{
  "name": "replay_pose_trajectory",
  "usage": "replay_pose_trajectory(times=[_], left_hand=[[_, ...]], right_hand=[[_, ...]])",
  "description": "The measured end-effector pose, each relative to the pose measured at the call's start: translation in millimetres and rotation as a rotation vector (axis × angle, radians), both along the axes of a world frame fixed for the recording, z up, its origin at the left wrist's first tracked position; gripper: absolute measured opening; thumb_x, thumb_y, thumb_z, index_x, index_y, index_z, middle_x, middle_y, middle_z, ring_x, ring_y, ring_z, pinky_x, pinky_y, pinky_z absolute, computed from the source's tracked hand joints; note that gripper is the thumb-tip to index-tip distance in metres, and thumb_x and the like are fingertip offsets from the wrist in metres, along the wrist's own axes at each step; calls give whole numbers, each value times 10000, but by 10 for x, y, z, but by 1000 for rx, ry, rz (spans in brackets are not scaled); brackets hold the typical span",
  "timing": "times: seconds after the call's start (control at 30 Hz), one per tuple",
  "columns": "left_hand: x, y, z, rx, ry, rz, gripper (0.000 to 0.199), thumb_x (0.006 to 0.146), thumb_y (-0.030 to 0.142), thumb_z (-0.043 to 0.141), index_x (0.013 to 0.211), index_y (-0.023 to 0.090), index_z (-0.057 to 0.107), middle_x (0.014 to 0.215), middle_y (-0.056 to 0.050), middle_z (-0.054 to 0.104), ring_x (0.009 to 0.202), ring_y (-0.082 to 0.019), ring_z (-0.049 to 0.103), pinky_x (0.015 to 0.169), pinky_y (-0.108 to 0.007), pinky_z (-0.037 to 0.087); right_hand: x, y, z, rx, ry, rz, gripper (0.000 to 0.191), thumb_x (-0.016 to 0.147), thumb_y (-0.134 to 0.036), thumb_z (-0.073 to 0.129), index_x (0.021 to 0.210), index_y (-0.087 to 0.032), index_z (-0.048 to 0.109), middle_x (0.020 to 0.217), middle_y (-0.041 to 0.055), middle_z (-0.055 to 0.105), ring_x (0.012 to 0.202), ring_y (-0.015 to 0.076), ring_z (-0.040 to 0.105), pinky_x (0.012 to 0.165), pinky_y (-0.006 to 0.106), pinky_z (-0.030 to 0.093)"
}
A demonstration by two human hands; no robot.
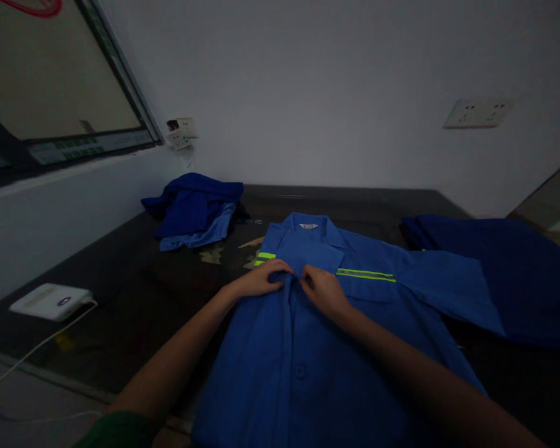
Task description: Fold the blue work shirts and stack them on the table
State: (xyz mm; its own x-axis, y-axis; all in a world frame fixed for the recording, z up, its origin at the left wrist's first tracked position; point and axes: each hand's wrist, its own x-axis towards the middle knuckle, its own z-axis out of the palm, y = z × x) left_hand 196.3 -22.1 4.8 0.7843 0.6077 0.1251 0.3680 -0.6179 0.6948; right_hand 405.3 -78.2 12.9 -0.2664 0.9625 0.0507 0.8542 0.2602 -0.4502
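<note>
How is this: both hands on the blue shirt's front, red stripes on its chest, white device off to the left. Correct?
One slip: in the head view, the chest stripes on the blue shirt are yellow-green, not red. The left hand and right hand are on its front, and the white device is to the left.

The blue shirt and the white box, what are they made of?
The blue shirt looks like dull, matte cloth, because it bends in soft folds; cotton or polyester, I can't tell. The white box is probably hard, smooth plastic: flat top, rounded corners.
</note>
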Motion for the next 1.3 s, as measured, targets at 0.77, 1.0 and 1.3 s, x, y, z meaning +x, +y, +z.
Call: replay_pose_trajectory(times=[0.77, 1.0, 1.3], left_hand=[[114, -33, -136, 65, 13, 124, 190, 950, 295, 456, 1020, 197, 603, 1038, -58, 639, 1022, -195, 571, 939, -349, 424], [127, -20, -195, 120, -3, 143, 190, 961, 316, 438, 943, 189, 579, 952, -48, 624, 930, -186, 563, 865, -321, 431], [262, -96, -166, 166, 27, 255, 180, 962, 286, 416, 892, 200, 558, 926, -46, 593, 934, -195, 539, 869, -336, 433]], right_hand=[[-1, -151, 262, -26, -431, 279, 297, 926, -112, 400, 1063, -150, 662, 1007, 119, 660, 945, 207, 625, 786, 285, 474], [-69, -212, 274, -23, -503, 356, 319, 941, -122, 376, 1080, -135, 662, 1101, 144, 637, 1011, 235, 612, 840, 315, 479], [-2, -251, 362, -61, -492, 319, 315, 928, -99, 394, 1075, -149, 667, 1055, 140, 651, 982, 214, 629, 790, 270, 488]])
